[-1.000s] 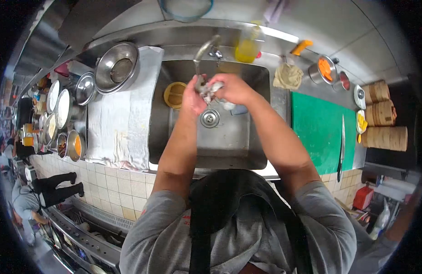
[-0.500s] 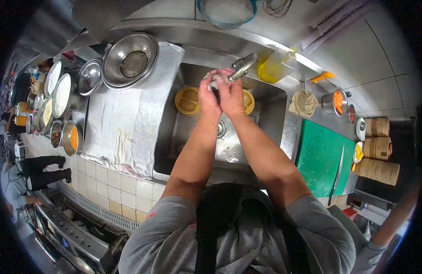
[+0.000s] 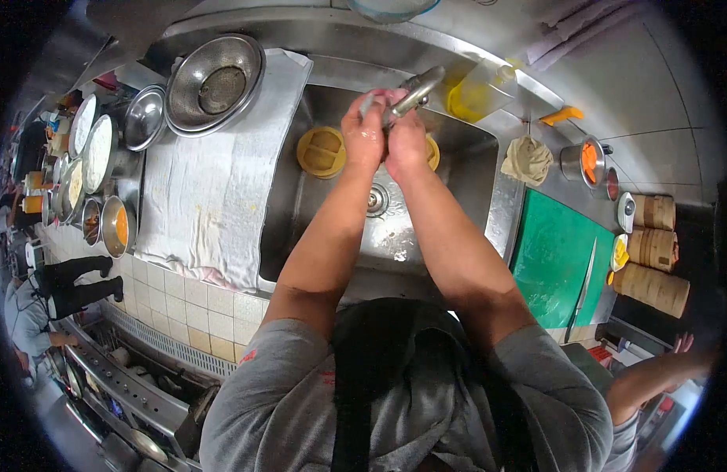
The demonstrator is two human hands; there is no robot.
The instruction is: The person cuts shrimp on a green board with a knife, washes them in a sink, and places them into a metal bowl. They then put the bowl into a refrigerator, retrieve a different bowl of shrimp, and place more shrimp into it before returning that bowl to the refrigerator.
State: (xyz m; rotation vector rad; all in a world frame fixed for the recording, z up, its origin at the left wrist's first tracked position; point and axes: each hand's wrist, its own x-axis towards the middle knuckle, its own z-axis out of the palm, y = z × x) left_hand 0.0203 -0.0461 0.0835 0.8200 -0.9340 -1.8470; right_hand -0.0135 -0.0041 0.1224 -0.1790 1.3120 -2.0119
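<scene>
My left hand (image 3: 365,132) and my right hand (image 3: 408,140) are close together under the metal faucet (image 3: 417,93), over the sink (image 3: 395,279). The left fingers curl in around a pale, wet patch that I cannot make out as water, foam or an object. Behind the faucet, the right fingers are mostly hidden. A yellow divided dish (image 3: 322,152) lies in the sink to the left of my hands. Another yellow dish (image 3: 432,153) is partly covered by my right hand. The drain (image 3: 377,200) shows between my forearms.
Left of the sink, a white cloth (image 3: 202,197) bears a perforated metal bowl (image 3: 214,86). A green cutting board (image 3: 556,259) with a knife (image 3: 585,287) lies to the right. A yellow liquid jug (image 3: 481,94) stands behind the faucet. Another person's arm (image 3: 654,381) shows at lower right.
The white foam seen on my hands earlier is mostly gone. My left hand has turned slightly, and both hands remain under the faucet. The arm at lower right has risen, showing its hand.
</scene>
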